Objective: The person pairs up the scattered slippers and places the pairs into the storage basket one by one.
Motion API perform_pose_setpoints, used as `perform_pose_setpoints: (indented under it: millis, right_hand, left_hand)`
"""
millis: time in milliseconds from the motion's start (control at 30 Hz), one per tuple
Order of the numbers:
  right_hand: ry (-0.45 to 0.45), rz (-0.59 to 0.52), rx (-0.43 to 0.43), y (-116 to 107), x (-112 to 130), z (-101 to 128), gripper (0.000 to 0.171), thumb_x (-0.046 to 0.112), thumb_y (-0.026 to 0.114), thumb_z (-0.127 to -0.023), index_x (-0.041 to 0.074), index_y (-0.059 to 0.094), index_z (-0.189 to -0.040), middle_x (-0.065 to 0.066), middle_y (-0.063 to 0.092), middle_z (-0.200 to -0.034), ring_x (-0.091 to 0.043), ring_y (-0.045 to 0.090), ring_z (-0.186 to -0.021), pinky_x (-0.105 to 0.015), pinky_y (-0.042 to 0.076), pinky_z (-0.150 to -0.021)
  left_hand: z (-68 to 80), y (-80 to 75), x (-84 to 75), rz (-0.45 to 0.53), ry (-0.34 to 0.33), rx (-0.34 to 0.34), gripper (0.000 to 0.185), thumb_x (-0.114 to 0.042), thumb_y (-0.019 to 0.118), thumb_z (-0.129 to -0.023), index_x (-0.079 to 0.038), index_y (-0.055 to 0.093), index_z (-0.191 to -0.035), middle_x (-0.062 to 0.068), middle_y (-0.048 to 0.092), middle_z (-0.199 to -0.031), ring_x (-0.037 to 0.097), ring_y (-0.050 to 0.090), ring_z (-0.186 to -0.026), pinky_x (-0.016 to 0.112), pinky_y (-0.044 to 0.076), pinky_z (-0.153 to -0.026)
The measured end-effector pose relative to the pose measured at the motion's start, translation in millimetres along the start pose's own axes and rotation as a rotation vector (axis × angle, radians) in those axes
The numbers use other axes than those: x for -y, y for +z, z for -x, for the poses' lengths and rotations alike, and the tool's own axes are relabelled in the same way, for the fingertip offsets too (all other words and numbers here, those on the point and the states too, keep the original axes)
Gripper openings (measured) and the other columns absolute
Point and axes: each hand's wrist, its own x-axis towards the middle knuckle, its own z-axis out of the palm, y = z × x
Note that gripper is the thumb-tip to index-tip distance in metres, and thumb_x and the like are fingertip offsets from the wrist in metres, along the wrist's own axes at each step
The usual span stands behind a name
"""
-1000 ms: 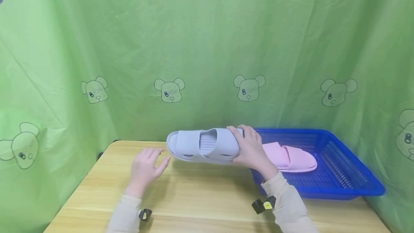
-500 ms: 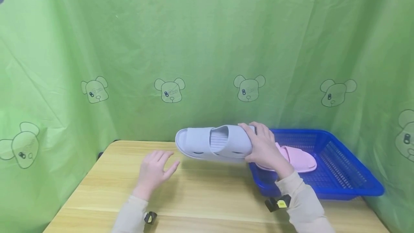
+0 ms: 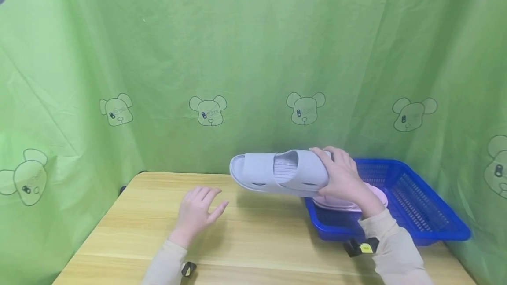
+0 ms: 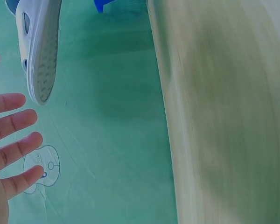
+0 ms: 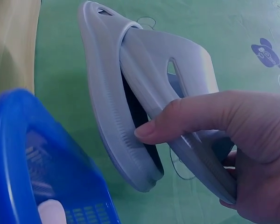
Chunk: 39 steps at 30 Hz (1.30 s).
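The right hand point(image 3: 343, 175) grips the heel end of a pale grey-blue slipper point(image 3: 277, 173), fingers over the strap and thumb below, holding it in the air with the toe pointing left, above the near-left corner of a blue plastic basket point(image 3: 420, 228). The right wrist view shows what the head view cannot — the thumb point(image 5: 177, 126) tucked inside under the strap, against the ridged footbed. The left wrist view gives the slipper's dotted sole point(image 4: 44, 51) from below. A pink slipper point(image 3: 336, 201) lies in the basket, mostly hidden behind the hand. The left hand point(image 3: 198, 212) hovers flat over the wooden table point(image 3: 119, 241), fingers spread and empty, well apart from the grey slipper. Compared with a second ago, the slipper and right hand have shifted rightward — now over the basket's edge.
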Motion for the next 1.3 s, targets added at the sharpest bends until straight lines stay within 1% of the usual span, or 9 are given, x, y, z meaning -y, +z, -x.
perform_pose_setpoints:
  millis: [167,333,533,633,767,1000,1167,1300]
  right_hand:
    - [-0.006,0.004,-0.008,-8.4,-8.4,6.9,0.114,0.012,0.089,-0.042,0.022,0.039,-0.144,-0.028,0.035,-0.143,-0.050,0.029,-0.129,-0.073,0.020,-0.103]
    - [-0.008,0.008,-0.008,-17.9,-17.3,11.9,0.115,0.011,0.088,-0.042,0.022,0.039,-0.145,-0.029,0.035,-0.142,-0.051,0.028,-0.129,-0.074,0.020,-0.101]
    - [-0.018,0.023,-0.004,-25.7,-30.5,15.1,0.114,0.012,0.087,-0.042,0.022,0.039,-0.145,-0.030,0.035,-0.140,-0.053,0.028,-0.126,-0.074,0.023,-0.097]
    - [-0.024,0.031,-0.004,-28.5,-38.2,16.7,0.115,0.013,0.088,-0.041,0.022,0.039,-0.145,-0.031,0.035,-0.140,-0.053,0.029,-0.125,-0.075,0.024,-0.095]
    - [-0.031,0.049,-0.010,-32.3,-48.0,21.0,0.116,0.015,0.089,-0.040,0.023,0.039,-0.145,-0.031,0.035,-0.139,-0.053,0.030,-0.124,-0.074,0.027,-0.092]
    - [-0.034,0.081,-0.035,-38.3,-62.9,32.6,0.119,0.019,0.093,-0.036,0.021,0.041,-0.143,-0.030,0.037,-0.137,-0.053,0.032,-0.120,-0.072,0.029,-0.088]
    - [-0.035,0.097,-0.047,-43.7,-71.3,38.7,0.115,0.016,0.091,-0.039,0.020,0.041,-0.143,-0.030,0.038,-0.135,-0.053,0.033,-0.118,-0.071,0.030,-0.086]
    - [-0.038,0.106,-0.058,-49.3,-77.8,43.3,0.114,0.014,0.090,-0.039,0.020,0.042,-0.143,-0.031,0.039,-0.134,-0.054,0.033,-0.117,-0.072,0.031,-0.084]
  left_hand:
    - [-0.2,2.4,-3.8,0.006,0.018,0.002,0.051,-0.054,0.048,-0.096,-0.009,0.071,-0.100,0.003,0.072,-0.090,0.020,0.065,-0.082,0.036,0.056,-0.075]
    - [-0.2,4.6,-7.5,0.026,0.028,-0.003,0.050,-0.053,0.049,-0.095,-0.009,0.071,-0.100,0.004,0.071,-0.090,0.022,0.064,-0.085,0.040,0.055,-0.081]
    - [-0.6,6.9,-11.0,0.046,0.030,-0.012,0.053,-0.054,0.047,-0.097,-0.007,0.071,-0.102,0.006,0.072,-0.093,0.025,0.064,-0.092,0.044,0.053,-0.088]
    - [-1.2,7.7,-13.6,0.053,0.034,-0.004,0.053,-0.054,0.046,-0.097,-0.008,0.071,-0.103,0.007,0.071,-0.095,0.026,0.064,-0.094,0.045,0.052,-0.091]
    - [-2.0,9.6,-17.7,0.061,0.049,0.008,0.051,-0.053,0.046,-0.097,-0.009,0.070,-0.104,0.006,0.071,-0.096,0.026,0.064,-0.095,0.046,0.052,-0.091]
    - [-3.8,16.3,-25.2,0.086,0.086,0.005,0.048,-0.051,0.050,-0.096,-0.009,0.071,-0.104,0.005,0.070,-0.097,0.025,0.064,-0.096,0.045,0.052,-0.091]
    - [-7.4,20.9,-30.0,0.097,0.103,0.010,0.047,-0.052,0.051,-0.095,-0.010,0.070,-0.106,0.005,0.070,-0.099,0.023,0.063,-0.097,0.042,0.052,-0.091]
    - [-13.2,24.4,-34.5,0.095,0.126,0.033,0.048,-0.052,0.050,-0.095,-0.011,0.069,-0.109,0.004,0.070,-0.102,0.023,0.064,-0.098,0.042,0.052,-0.093]
